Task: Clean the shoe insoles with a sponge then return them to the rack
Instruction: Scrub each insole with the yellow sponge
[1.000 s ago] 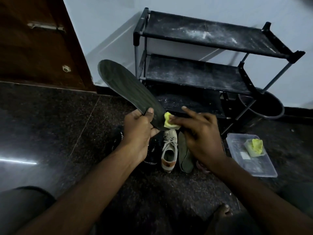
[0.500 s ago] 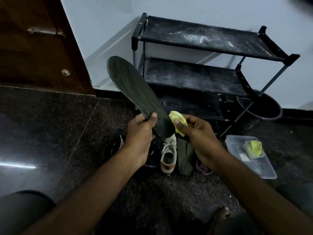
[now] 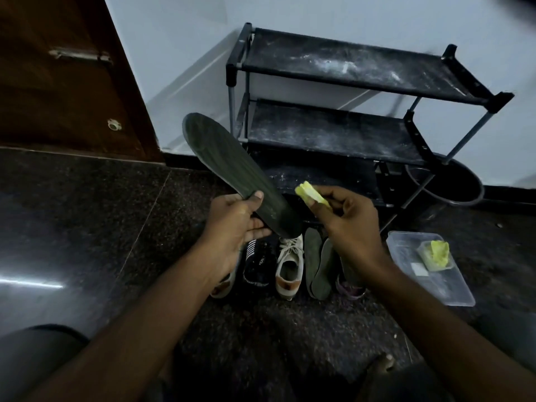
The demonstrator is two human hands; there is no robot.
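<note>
Insole [image 3: 232, 172] in hand is angling up in front of the rack's [image 3: 348, 68] left post, heel end low and toe end rising toward that post's lower joint. The left hand [image 3: 237, 224] is gripping it near the heel, thumb lying across the top face and the other fingers [image 3: 258, 227] curling underneath. The right hand [image 3: 348, 224], in front of the rack's bottom shelf, is pinching a small yellow sponge [image 3: 309, 194] between thumb and fingertips. The sponge is hanging just beside the insole and is not touching it.

Being so thin, the insole is probably handling as light and bendy. With the grip at the heel, the long free end is likely going to flex under a wipe, so holding nearer the middle, or backing it with the palm, should be steadier. The sponge is looking soft and squashable; whether it is wet I cannot tell.

Two spare insoles [image 3: 317, 262] are lying on the floor in front of the rack, beside a white shoe [image 3: 288, 268] and a black shoe [image 3: 258, 265].

A clear plastic tub [image 3: 452, 294] is sitting on the floor in front of the rack's right legs. Inside it, a small clear cup [image 3: 424, 255] is holding a second yellow piece [image 3: 439, 250], sponge or cloth. A small white item, too unclear to name, is lying flat beside the cup. A dark round basin [image 3: 464, 195] is standing behind the rack's right legs, its contents hidden in shadow.
</note>
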